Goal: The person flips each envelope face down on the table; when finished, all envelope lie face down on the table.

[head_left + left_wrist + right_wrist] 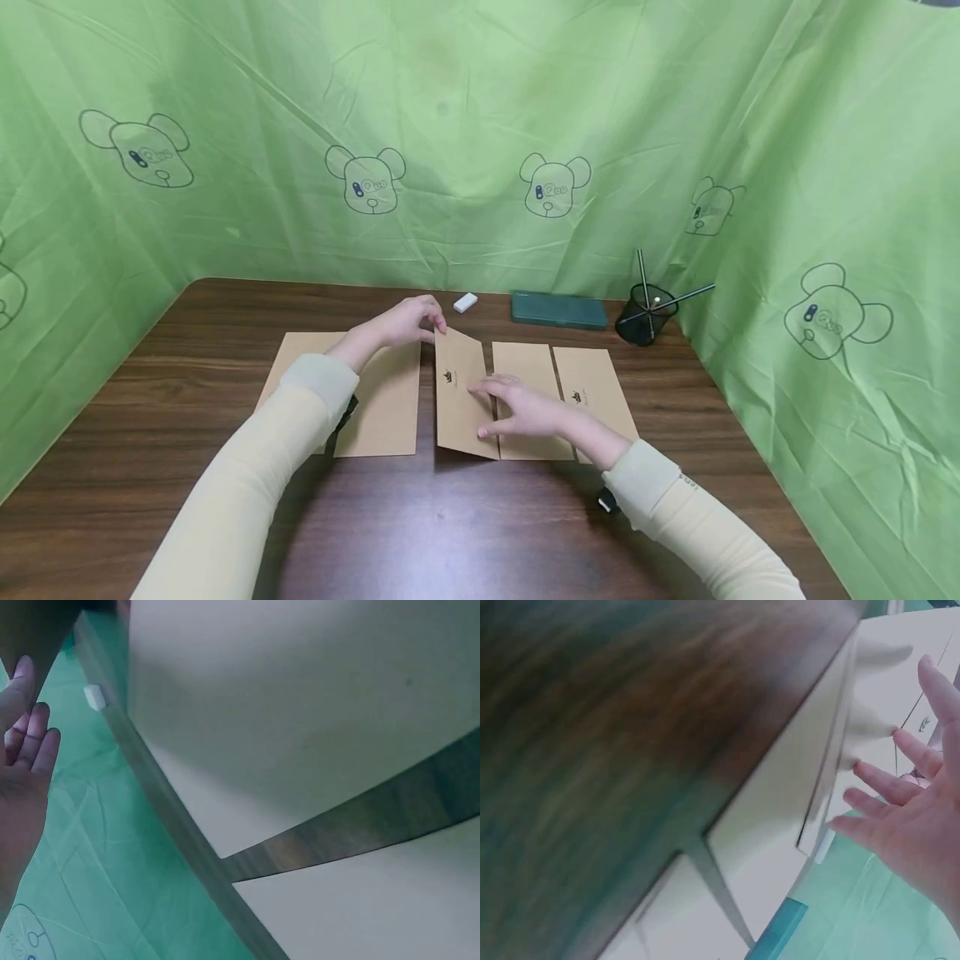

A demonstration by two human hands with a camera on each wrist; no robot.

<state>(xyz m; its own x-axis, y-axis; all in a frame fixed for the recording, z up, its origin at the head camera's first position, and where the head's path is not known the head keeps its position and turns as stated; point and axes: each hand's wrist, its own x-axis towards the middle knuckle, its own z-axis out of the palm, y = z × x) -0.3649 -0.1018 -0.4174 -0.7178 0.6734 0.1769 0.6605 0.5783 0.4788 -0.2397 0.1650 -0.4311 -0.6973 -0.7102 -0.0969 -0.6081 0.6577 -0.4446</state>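
A brown kraft-paper card [459, 417] with a small black crown print stands tilted, its left edge raised off the table. At its top left corner, my left hand [405, 320] pinches it between thumb and fingers; the left wrist view shows that grip on the corner of the card [34, 634]. My right hand [528, 408] is spread over the card's right side, fingertips on its face. In the right wrist view the fingers of the right hand [911, 799] are straight and apart. Beneath my left forearm lie more brown cards [378, 408], partly hidden.
Two more brown cards, one plain [528, 362] and one crown-printed [592, 375], lie to the right. Along the back stand a white eraser [465, 302], a dark green case [558, 310] and a black mesh pen holder [637, 325] with pens. Green curtains [465, 83] surround the wooden table [450, 533].
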